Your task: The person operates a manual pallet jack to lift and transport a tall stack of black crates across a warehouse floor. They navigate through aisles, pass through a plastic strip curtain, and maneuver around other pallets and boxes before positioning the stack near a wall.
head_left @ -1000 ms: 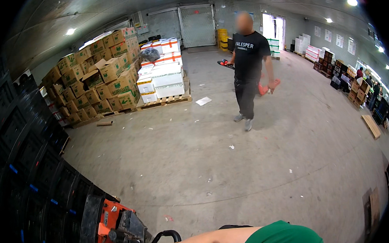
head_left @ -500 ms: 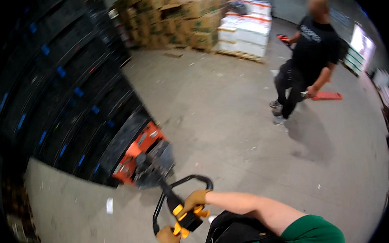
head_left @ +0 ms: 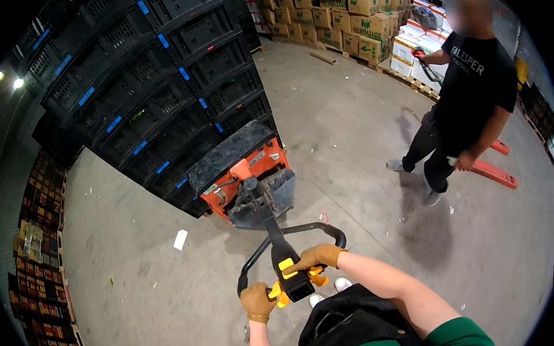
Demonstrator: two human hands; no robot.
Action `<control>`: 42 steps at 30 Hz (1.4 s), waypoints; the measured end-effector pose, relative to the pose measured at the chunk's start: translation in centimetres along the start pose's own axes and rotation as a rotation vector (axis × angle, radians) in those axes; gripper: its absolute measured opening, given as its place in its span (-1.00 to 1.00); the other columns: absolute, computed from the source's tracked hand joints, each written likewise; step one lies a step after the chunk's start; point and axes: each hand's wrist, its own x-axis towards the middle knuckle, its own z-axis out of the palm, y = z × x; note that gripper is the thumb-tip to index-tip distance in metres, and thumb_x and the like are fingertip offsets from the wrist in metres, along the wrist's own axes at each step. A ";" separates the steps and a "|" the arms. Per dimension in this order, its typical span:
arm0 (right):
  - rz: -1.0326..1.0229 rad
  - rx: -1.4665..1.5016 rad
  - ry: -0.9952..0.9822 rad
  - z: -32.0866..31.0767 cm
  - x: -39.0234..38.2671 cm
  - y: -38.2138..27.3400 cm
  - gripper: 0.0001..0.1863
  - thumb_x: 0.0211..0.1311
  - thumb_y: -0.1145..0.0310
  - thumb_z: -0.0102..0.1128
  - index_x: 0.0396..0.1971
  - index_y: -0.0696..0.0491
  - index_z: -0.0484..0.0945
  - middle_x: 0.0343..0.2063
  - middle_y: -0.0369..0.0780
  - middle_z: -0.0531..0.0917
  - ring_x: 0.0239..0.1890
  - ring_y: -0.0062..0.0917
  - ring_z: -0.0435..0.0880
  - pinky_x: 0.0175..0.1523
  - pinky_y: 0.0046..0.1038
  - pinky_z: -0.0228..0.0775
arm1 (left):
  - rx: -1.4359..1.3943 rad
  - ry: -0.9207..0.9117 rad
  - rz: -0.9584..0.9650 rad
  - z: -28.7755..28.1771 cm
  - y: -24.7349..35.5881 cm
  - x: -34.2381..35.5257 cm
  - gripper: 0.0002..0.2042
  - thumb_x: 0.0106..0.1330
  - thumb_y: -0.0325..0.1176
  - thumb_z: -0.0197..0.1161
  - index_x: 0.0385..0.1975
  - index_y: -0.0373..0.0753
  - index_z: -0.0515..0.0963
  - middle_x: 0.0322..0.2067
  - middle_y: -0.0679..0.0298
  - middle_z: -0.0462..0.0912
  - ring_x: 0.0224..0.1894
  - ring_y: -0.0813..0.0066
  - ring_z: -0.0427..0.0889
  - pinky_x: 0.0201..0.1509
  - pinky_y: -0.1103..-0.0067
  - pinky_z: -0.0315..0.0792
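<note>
An orange pallet jack (head_left: 247,182) stands under a tall stack of black plastic crates (head_left: 158,91). Its black loop handle (head_left: 286,255) with yellow controls reaches back toward me. My left hand (head_left: 257,301), in a tan glove, grips the lower left of the handle. My right hand (head_left: 315,257), also gloved, is closed around the handle head beside the yellow controls.
A person in black (head_left: 466,98) stands at the right, holding the handle of another orange pallet jack (head_left: 494,173). Cardboard boxes on pallets (head_left: 349,10) line the back. Dark crates (head_left: 38,264) stand along the left wall. A scrap of paper (head_left: 180,239) lies on the concrete floor.
My view has tilted down and nearer to the pallet jack. Both hands keep hold of its handle. The person at the right has come closer.
</note>
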 end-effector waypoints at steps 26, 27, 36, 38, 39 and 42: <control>-0.022 0.061 0.054 0.5 3.9 0.4 -0.17 -0.24 -0.57 0.05 -0.56 0.06 0.50 -0.61 -0.29 0.42 -0.61 -0.55 0.35 -0.51 -0.53 0.20 | -0.044 0.143 0.016 3.1 -2.6 0.0 -0.76 -0.37 -0.17 0.39 -0.71 -0.12 0.54 -0.65 0.27 0.54 -0.53 0.22 0.54 -0.42 0.37 0.34; 0.002 0.069 0.032 0.3 3.8 0.4 -0.17 -0.24 -0.54 0.09 -0.48 0.07 0.51 -0.54 -0.28 0.43 -0.55 -0.53 0.34 -0.45 -0.52 0.19 | -0.038 0.134 0.014 3.0 -2.4 0.1 -0.76 -0.36 -0.17 0.39 -0.71 -0.12 0.54 -0.65 0.27 0.54 -0.53 0.21 0.54 -0.42 0.36 0.34; 0.039 0.012 0.061 0.9 5.9 2.0 -0.20 -0.20 -0.58 -0.01 -0.73 0.01 0.44 -0.71 -0.32 0.39 -0.70 -0.55 0.27 -0.56 -0.51 0.10 | -0.021 0.064 -0.009 2.4 -1.4 0.1 -0.78 -0.28 -0.15 0.37 -0.69 -0.11 0.56 -0.62 0.26 0.57 -0.52 0.21 0.56 -0.42 0.37 0.36; 0.013 0.000 0.043 1.2 4.6 1.4 -0.21 -0.21 -0.58 0.00 -0.74 0.00 0.44 -0.72 -0.33 0.38 -0.70 -0.55 0.27 -0.57 -0.51 0.09 | -0.003 0.053 -0.027 2.6 -1.4 -0.6 -0.78 -0.28 -0.16 0.37 -0.68 -0.11 0.57 -0.61 0.26 0.58 -0.52 0.22 0.57 -0.42 0.37 0.37; 0.005 -0.001 0.032 1.2 3.8 1.2 -0.21 -0.22 -0.58 0.01 -0.75 0.00 0.43 -0.73 -0.34 0.37 -0.70 -0.56 0.27 -0.57 -0.51 0.08 | 0.013 0.045 -0.035 2.7 -1.4 -0.9 -0.78 -0.27 -0.16 0.38 -0.67 -0.11 0.57 -0.61 0.26 0.58 -0.52 0.23 0.57 -0.41 0.37 0.37; -0.013 0.014 0.027 0.5 4.6 2.1 -0.23 -0.21 -0.55 0.04 -0.79 -0.01 0.44 -0.77 -0.34 0.35 -0.73 -0.58 0.25 -0.60 -0.49 0.05 | 0.010 0.053 -0.014 1.6 -0.5 0.2 -0.80 -0.26 -0.18 0.37 -0.66 -0.10 0.58 -0.61 0.27 0.58 -0.51 0.25 0.57 -0.40 0.38 0.38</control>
